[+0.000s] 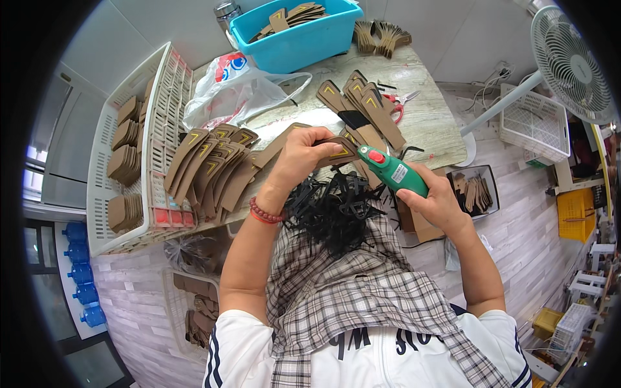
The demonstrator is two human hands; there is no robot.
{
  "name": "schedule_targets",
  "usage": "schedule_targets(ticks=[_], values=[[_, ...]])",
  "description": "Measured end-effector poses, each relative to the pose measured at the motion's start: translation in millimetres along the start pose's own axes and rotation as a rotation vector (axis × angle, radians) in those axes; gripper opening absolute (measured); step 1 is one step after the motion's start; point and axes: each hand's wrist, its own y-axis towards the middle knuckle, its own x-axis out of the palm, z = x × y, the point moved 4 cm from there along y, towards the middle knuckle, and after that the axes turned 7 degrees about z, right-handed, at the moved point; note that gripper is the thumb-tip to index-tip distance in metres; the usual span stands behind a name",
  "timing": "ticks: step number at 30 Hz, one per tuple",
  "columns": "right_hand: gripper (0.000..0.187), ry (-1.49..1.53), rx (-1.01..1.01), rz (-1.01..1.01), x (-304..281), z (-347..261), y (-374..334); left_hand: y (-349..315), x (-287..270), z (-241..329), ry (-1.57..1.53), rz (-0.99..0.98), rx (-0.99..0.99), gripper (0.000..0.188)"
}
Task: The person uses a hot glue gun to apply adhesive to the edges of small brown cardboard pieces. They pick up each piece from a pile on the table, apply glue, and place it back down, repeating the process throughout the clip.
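My left hand (299, 154) pinches a curved brown piece (346, 155) with a yellow angled mark on it. A green handheld electric cutter (402, 174) with a red button is gripped in my right hand (432, 196). The cutter's front end meets the right end of the piece; its blade is hidden. Below both hands, a heap of black cut strips (336, 213) lies on my checked apron (362, 291). Similar brown pieces (213, 161) are piled on the table to the left, and more marked pieces (372, 107) lie just beyond my hands.
A white plastic crate (155, 139) with stacked brown pieces stands left. A blue bin (297, 45) of pieces sits at the back, by a white plastic bag (239, 94). Red-handled scissors (400, 111) lie on the table (430, 97). A fan (572, 68) stands right.
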Motion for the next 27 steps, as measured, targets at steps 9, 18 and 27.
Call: schedule_targets(ticks=[9,18,27], values=[[0.046,0.068,0.065,0.09,12.9,2.5,9.7,4.7,-8.3,-8.7,0.169,0.079,0.032,0.009],[0.041,0.2,0.304,0.292,10.2,56.4,-23.4,43.3,-59.3,-35.7,1.168,0.669,0.422,0.018],[0.042,0.296,0.365,0.312,21.3,68.3,-40.4,104.6,61.6,-67.4,0.893,0.456,-0.11,0.063]])
